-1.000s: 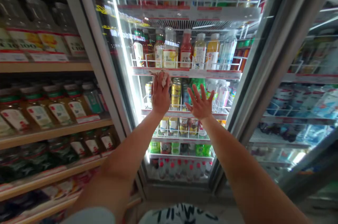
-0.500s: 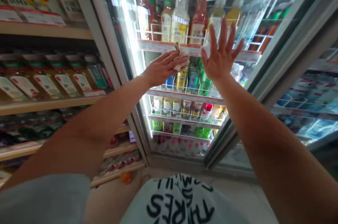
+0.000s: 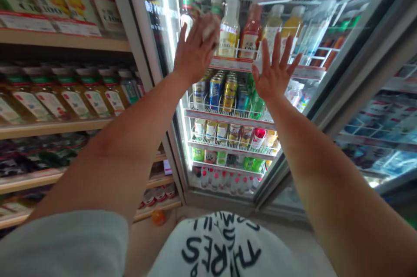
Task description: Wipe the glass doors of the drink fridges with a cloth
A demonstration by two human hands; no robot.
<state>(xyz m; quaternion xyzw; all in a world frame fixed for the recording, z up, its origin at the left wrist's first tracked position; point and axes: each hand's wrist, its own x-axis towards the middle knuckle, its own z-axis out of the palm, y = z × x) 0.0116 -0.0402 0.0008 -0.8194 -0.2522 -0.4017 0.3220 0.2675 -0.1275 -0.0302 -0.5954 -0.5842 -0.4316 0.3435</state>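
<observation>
My left hand [image 3: 195, 51] holds a crumpled pale cloth [image 3: 210, 31] against or just before the glass door, at the upper left of the lit drinks fridge. Motion blurs the cloth and fingertips. My right hand [image 3: 273, 68] is spread with fingers apart, its palm toward the glass and nothing in it. Behind the hands, tall bottles stand on the top shelf, among them a red bottle [image 3: 251, 29] and a clear bottle [image 3: 229, 25]. Below my left hand show a blue can [image 3: 215, 91] and a gold can [image 3: 230, 93] in a wire rack.
Wooden shelves [image 3: 65, 125] of amber bottles [image 3: 73, 94] line the left. A metal door frame [image 3: 329, 107] and another glass-fronted fridge stand at right. An orange round object [image 3: 158, 217] lies on the floor by the left shelves.
My left hand has moved up and to the left with the cloth, uncovering the cans. My right hand stays spread in nearly the same place. The view has shifted slightly.
</observation>
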